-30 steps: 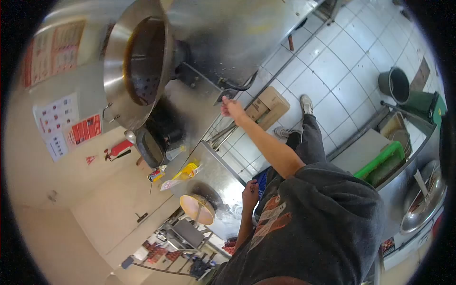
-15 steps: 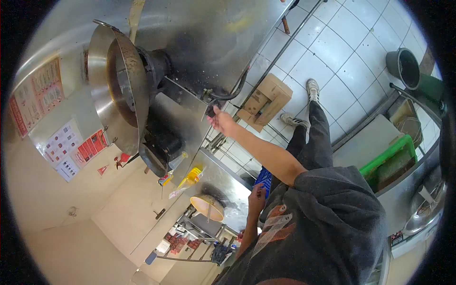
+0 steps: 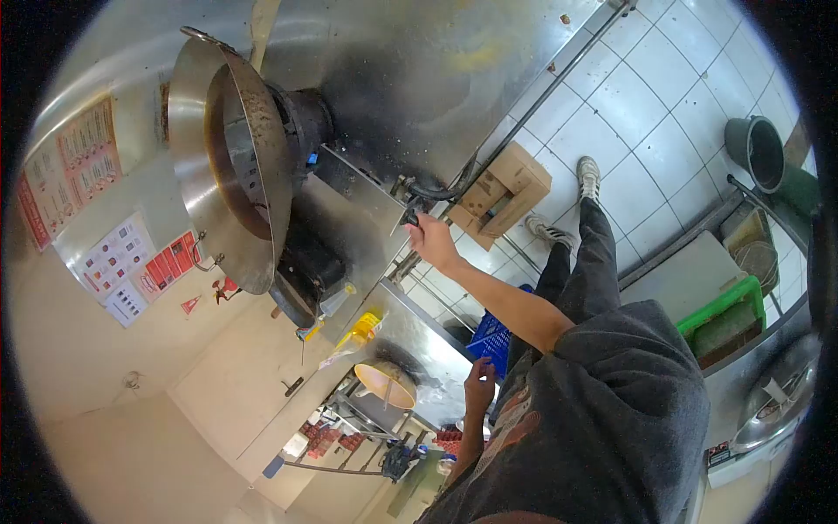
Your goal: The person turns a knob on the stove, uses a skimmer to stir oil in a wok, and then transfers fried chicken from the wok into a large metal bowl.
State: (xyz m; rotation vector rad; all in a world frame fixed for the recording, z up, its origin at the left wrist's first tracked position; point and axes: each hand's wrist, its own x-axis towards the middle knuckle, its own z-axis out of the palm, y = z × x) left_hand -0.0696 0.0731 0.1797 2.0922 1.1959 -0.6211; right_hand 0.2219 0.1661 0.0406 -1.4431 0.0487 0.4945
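At burner (image 3: 309, 118), blue glow (image 3: 312, 159) newly visible; right hand (image 3: 430, 241) on knob (image 3: 410, 216).

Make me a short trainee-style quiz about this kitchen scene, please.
1. Which bare hand touches the small black knob-like fitting?
2. True or false: the bare left hand is nearer to the blue plastic crate than to the large, round, silver-coloured metal wok.
3. The long rectangular plastic tub at the picture's right is:
A) orange
B) bright green
C) white

Key:
1. The right hand.
2. True.
3. B.
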